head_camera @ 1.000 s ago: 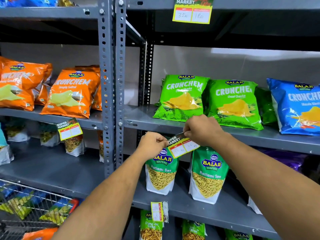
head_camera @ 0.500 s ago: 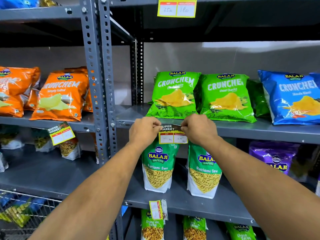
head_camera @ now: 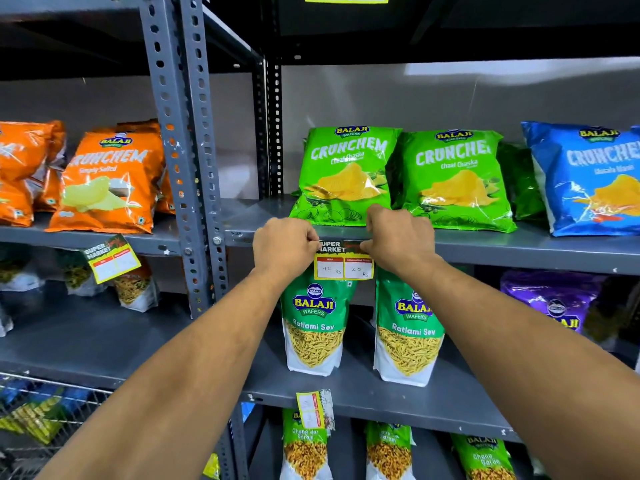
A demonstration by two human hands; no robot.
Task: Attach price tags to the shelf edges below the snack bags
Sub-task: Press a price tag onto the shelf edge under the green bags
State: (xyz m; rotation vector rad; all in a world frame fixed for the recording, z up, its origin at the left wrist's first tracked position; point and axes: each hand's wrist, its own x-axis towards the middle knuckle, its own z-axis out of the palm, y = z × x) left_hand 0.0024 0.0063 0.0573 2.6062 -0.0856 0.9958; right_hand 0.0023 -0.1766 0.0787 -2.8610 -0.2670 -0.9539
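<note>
Since a second ago, both hands have lifted the price tag (head_camera: 343, 261) from below the shelf and set it level against the shelf's front edge (head_camera: 519, 249).

Left hand (head_camera: 285, 249) pinches the tag's upper left corner, right hand (head_camera: 400, 239) its upper right, fingers closed on it. It sits just under the left green chips bag (head_camera: 344, 174), whose lower edge overhangs the shelf edge, and hangs over the tops of the sev packs (head_camera: 313, 327) on the shelf below. Another tag (head_camera: 111, 259) hangs tilted on the left bay's shelf edge under the orange chips bag (head_camera: 110, 181).
</note>
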